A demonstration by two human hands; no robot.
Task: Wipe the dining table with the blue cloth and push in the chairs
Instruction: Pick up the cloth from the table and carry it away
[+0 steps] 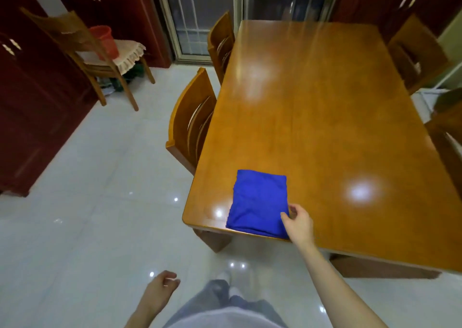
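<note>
A folded blue cloth (258,202) lies flat on the near left corner of the wooden dining table (325,117). My right hand (298,221) reaches over the table's near edge and touches the cloth's right edge, thumb and fingers curled at that edge. My left hand (163,286) hangs low beside my legs, fingers loosely curled, holding nothing. Two wooden chairs stand at the table's left side: the near chair (191,122) is pulled out slightly, the far chair (221,42) stands close in. On the right side are a chair (417,52) and another chair (447,137) at the frame's edge.
A spare chair (85,52) with a lace-edged cushion and a red bucket (105,40) stands by the dark red cabinets (32,102) at left. Glass doors (197,20) are behind the table. The floor is glossy white tile (100,202).
</note>
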